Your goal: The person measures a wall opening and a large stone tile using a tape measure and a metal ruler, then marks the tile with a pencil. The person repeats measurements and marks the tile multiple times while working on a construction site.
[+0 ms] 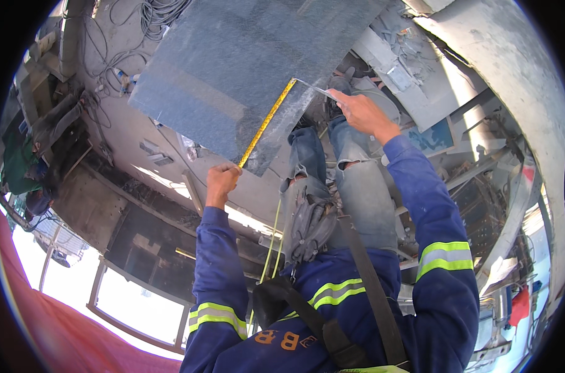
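Note:
A large dark grey slab [195, 68], paler along its right edge, fills the upper middle. A yellow tape measure [268, 124] slants across it near that edge. My left hand [222, 184] is closed on the tape's near end, at the slab's front corner. Closed fingers of my right hand [364, 114] grip a thin pale grey strip [314, 88], right of the slab. The strip meets the tape's far end; whether it is the tape's turned back or a separate tool, I cannot tell. My left fingers hide whatever else is inside them.
Grey gloves [311, 227] hang at my waist above my torn jeans. A yellow-green cord [275, 239] runs down beside them. Coiled cables [158, 17] lie at the far left. A person in green [20, 158] is at the left edge. Boards and scrap crowd the right.

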The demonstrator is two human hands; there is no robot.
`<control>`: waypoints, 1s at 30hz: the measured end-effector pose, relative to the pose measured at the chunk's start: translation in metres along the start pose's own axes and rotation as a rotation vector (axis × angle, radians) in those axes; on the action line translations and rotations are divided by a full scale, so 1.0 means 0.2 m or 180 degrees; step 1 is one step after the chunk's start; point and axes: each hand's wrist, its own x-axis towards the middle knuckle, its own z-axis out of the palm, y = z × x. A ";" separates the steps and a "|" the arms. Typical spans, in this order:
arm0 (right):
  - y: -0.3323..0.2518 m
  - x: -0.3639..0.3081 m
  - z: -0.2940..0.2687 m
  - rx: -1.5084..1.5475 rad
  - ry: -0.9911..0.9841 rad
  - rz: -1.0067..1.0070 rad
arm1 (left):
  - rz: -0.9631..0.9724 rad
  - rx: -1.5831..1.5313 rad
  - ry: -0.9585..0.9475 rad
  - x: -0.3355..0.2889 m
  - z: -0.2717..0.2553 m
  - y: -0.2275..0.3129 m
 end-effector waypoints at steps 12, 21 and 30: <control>0.04 -0.02 0.00 0.0066 0.0008 -0.0041 | -0.0038 -0.0039 0.0112 -0.04 0.03 0.06; 0.03 0.00 0.02 0.0031 0.0110 -0.0122 | -0.0019 0.0068 0.0016 -0.01 0.00 0.00; -0.01 -0.03 -0.12 0.0490 0.0604 0.0199 | -0.0048 -0.0040 0.0031 0.00 0.00 0.01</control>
